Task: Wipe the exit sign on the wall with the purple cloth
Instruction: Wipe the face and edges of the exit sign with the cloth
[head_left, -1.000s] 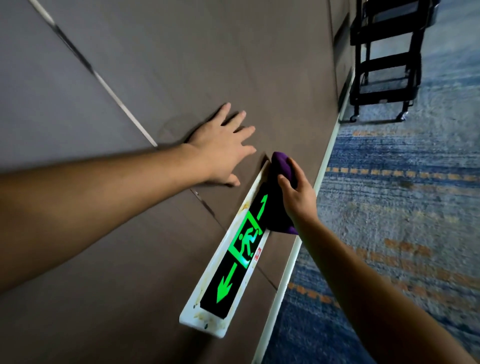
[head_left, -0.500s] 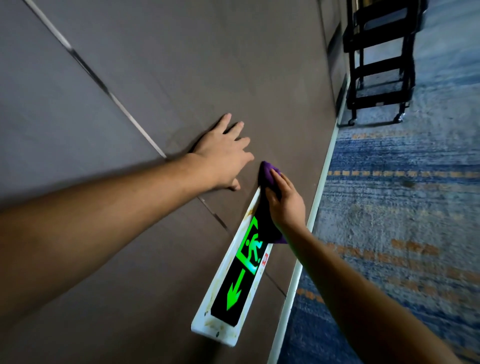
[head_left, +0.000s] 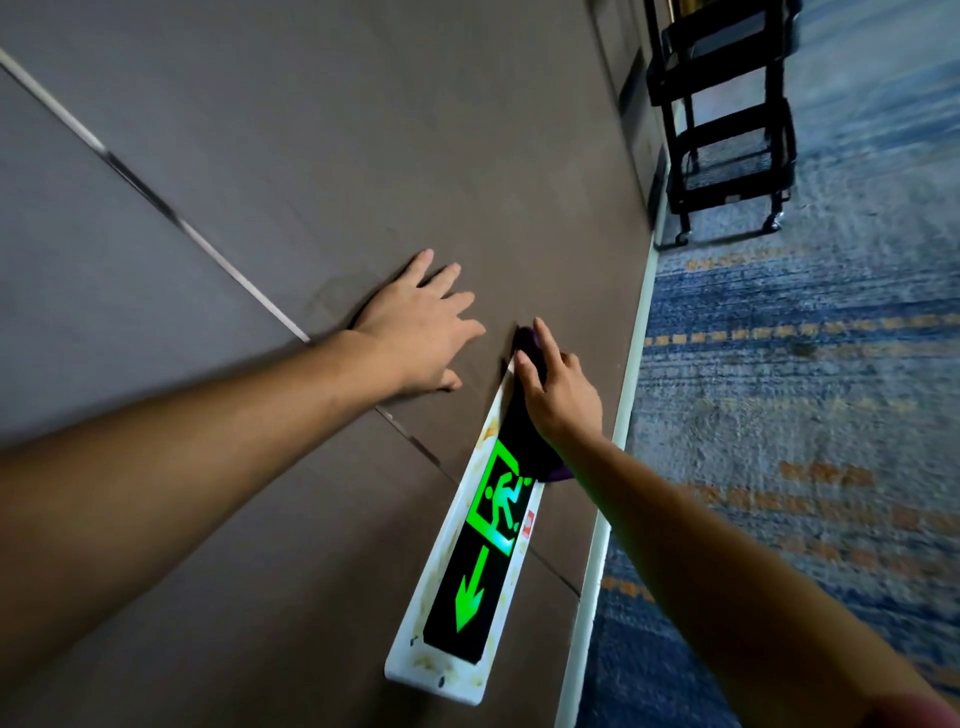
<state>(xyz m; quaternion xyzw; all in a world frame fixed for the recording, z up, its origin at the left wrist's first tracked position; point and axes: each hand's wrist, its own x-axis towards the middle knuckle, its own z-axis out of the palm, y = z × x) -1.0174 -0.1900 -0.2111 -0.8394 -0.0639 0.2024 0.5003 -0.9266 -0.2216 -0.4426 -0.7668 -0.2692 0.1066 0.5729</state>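
1. Hands reach out to a flat brown wall (head_left: 311, 130) seen from above.
2. The left hand (head_left: 415, 327) lies flat on the wall with its fingers spread out and holds nothing.
3. The right hand (head_left: 561, 389) presses a soft purple cloth (head_left: 527, 345) onto the far end of the sign, with its fingers laid over the cloth and slightly bent.
4. Most of the cloth is hidden under that hand; one bit peeks out past the fingertips and another bit shows by the wrist.
5. The long exit sign with a white frame and black face (head_left: 467, 561) sits low on the wall, just above the white strip (head_left: 613, 467) at the bottom of the wall.
6. On the sign glows a green running figure in a doorway, and below it a green arrow that points toward the near end.
7. The white frame has yellowish stains along its edges.
8. A blue carpet with orange dashes (head_left: 805, 415) covers the floor beside the wall.
9. A black metal cart on small wheels (head_left: 727, 119) stands on the carpet farther away, close to the wall.
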